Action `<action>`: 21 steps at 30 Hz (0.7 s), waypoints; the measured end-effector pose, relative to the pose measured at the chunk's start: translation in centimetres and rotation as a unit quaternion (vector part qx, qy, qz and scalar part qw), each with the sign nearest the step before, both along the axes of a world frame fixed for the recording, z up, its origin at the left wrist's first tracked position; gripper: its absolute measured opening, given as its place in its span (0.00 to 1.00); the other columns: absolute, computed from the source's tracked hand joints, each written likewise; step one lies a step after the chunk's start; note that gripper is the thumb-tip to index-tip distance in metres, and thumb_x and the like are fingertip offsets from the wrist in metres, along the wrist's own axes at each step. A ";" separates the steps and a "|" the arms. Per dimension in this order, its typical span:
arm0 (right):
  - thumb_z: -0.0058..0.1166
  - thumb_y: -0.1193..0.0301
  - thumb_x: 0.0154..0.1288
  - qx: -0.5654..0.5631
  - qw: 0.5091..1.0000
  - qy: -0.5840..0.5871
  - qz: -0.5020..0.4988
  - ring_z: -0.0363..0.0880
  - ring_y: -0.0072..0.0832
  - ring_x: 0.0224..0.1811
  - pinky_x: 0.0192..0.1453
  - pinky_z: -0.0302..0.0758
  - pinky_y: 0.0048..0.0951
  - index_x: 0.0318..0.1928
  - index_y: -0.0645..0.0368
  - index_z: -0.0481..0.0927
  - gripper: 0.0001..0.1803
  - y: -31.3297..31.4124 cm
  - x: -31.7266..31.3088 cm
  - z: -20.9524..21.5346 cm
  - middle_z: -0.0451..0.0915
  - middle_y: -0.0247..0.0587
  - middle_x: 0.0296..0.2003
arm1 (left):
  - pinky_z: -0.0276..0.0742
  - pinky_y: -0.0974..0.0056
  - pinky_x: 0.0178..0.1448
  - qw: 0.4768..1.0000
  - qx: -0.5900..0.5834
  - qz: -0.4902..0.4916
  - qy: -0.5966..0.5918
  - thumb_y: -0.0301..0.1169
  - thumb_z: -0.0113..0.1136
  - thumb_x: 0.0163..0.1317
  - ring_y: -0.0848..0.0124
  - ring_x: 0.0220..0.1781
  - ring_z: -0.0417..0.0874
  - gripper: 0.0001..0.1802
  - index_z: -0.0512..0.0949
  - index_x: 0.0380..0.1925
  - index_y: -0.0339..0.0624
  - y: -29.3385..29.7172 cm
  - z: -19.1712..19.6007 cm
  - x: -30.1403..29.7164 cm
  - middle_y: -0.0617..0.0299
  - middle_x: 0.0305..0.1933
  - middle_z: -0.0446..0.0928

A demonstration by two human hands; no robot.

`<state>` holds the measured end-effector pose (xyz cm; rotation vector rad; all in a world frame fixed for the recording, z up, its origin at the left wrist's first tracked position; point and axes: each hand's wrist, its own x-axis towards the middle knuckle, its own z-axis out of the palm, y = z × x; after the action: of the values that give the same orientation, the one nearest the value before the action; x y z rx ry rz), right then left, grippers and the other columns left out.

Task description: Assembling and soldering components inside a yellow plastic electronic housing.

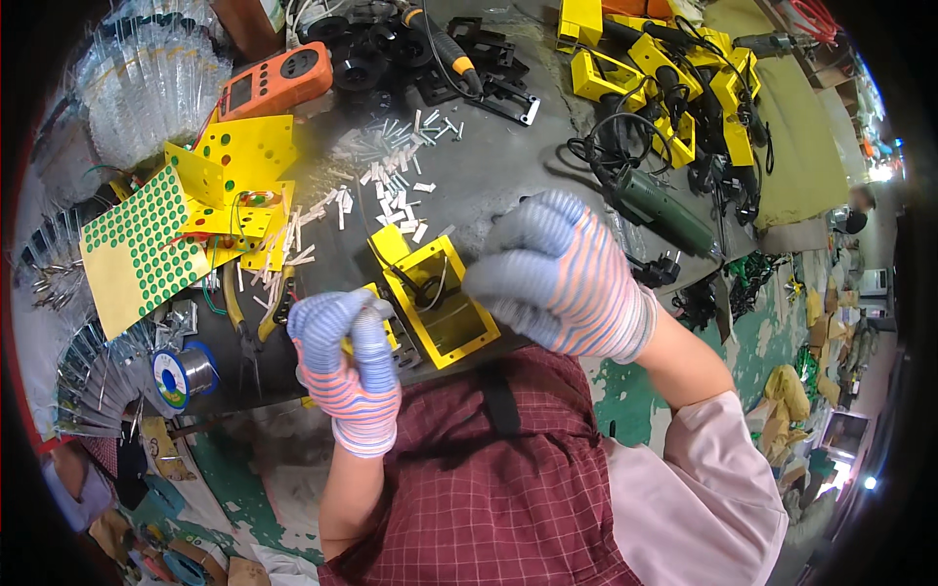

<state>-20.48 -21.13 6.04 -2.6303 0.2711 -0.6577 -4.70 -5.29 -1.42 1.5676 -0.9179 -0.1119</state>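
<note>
Both my hands wear striped blue, white and orange gloves. Between them, at the bench's front edge, lies an open yellow rectangular housing with a dark wire loop inside. My left hand is closed to the left of it, thumb and finger together at the top; what they pinch, if anything, is hidden. Next to those fingers shows part of a yellow piece, and I cannot tell whether they touch it. Just right of the housing, my right hand is raised with curled fingers, its fingertips blurred and whatever is in them hidden.
White sleeves and screws lie scattered beyond the housing. Pliers, a solder spool, yellow panels and a sticker sheet are on the left. An orange meter stands behind. To the right lie a green power tool and wired yellow housings.
</note>
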 end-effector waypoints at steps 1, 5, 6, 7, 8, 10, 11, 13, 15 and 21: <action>0.63 0.68 0.50 0.001 1.000 0.001 -0.003 0.77 0.41 0.38 0.44 0.73 0.42 0.37 0.48 0.82 0.11 0.3 -0.1 -0.1 0.78 0.38 0.36 | 0.67 0.54 0.59 1.000 -0.015 0.003 -0.009 0.23 0.56 0.66 0.65 0.40 0.77 0.07 0.78 0.43 0.44 -0.1 -0.2 0.2 0.60 0.29 0.81; 0.56 0.64 0.54 -0.128 0.988 0.086 0.022 0.77 0.40 0.48 0.52 0.73 0.45 0.37 0.43 0.84 0.10 0.6 0.1 -1.2 0.78 0.37 0.42 | 0.65 0.53 0.65 1.000 -0.004 -0.014 -0.003 0.26 0.57 0.66 0.66 0.40 0.78 0.06 0.79 0.42 0.43 0.0 0.3 0.2 0.62 0.28 0.81; 0.54 0.64 0.54 -0.153 0.984 0.086 0.029 0.77 0.40 0.51 0.55 0.73 0.46 0.38 0.42 0.85 0.11 0.5 0.2 -1.6 0.78 0.37 0.44 | 0.65 0.53 0.65 1.000 -0.003 -0.015 -0.003 0.26 0.57 0.66 0.66 0.40 0.78 0.06 0.79 0.42 0.43 -0.1 0.5 0.2 0.62 0.28 0.81; 0.53 0.65 0.54 -0.143 0.985 0.084 0.039 0.76 0.41 0.54 0.61 0.71 0.47 0.37 0.44 0.83 0.10 0.4 0.2 -1.6 0.78 0.38 0.45 | 0.65 0.53 0.65 0.999 0.013 -0.042 -0.029 0.27 0.59 0.65 0.65 0.39 0.79 0.06 0.79 0.41 0.44 -0.2 0.7 0.3 0.62 0.29 0.81; 0.53 0.65 0.54 -0.141 0.986 0.084 0.038 0.76 0.41 0.54 0.61 0.71 0.47 0.37 0.44 0.83 0.10 0.3 0.3 -1.7 0.78 0.38 0.45 | 0.66 0.52 0.65 0.996 0.030 -0.069 -0.054 0.28 0.60 0.64 0.65 0.39 0.79 0.05 0.80 0.39 0.44 -0.4 0.9 0.4 0.62 0.30 0.81; 0.53 0.65 0.53 -0.175 0.981 0.077 0.036 0.76 0.40 0.55 0.65 0.69 0.49 0.36 0.46 0.81 0.09 0.1 0.4 -2.0 0.79 0.39 0.46 | 0.67 0.51 0.64 0.985 0.052 -0.080 -0.145 0.30 0.62 0.61 0.62 0.39 0.80 0.05 0.81 0.37 0.45 -1.1 1.6 0.9 0.63 0.33 0.81; 0.52 0.65 0.54 -0.174 0.983 0.051 0.029 0.76 0.39 0.55 0.66 0.69 0.50 0.36 0.49 0.79 0.08 0.2 0.6 -2.5 0.79 0.39 0.45 | 0.67 0.51 0.64 0.978 0.091 -0.107 -0.155 0.29 0.63 0.61 0.61 0.39 0.80 0.05 0.81 0.37 0.46 -1.2 1.9 1.0 0.62 0.34 0.81; 0.53 0.65 0.53 -0.169 0.985 0.025 0.007 0.76 0.39 0.54 0.66 0.69 0.50 0.36 0.49 0.78 0.09 0.5 0.3 -3.8 0.79 0.39 0.44 | 0.68 0.49 0.63 0.976 0.124 -0.130 -0.126 0.29 0.63 0.60 0.60 0.40 0.81 0.05 0.81 0.37 0.45 -1.4 2.4 0.7 0.60 0.34 0.81; 0.55 0.65 0.52 -0.163 0.987 -0.003 -0.012 0.77 0.39 0.54 0.65 0.69 0.50 0.36 0.49 0.78 0.10 1.3 0.2 -4.3 0.78 0.38 0.43 | 0.67 0.49 0.65 0.978 0.133 -0.138 -0.083 0.28 0.63 0.60 0.60 0.41 0.81 0.06 0.81 0.37 0.45 -1.1 2.3 0.4 0.60 0.35 0.81; 0.64 0.63 0.52 0.009 0.988 -0.117 -0.097 0.76 0.45 0.45 0.55 0.70 0.48 0.34 0.55 0.77 0.13 3.1 2.6 -5.2 0.77 0.43 0.37 | 0.61 0.47 0.70 0.973 0.126 -0.128 -0.145 0.29 0.64 0.57 0.59 0.46 0.79 0.08 0.81 0.37 0.45 -1.0 1.6 0.1 0.60 0.37 0.80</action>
<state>-17.91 -18.07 0.80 -2.4978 0.4645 -1.0139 -4.61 -6.27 0.13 1.7203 -1.3802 -0.1921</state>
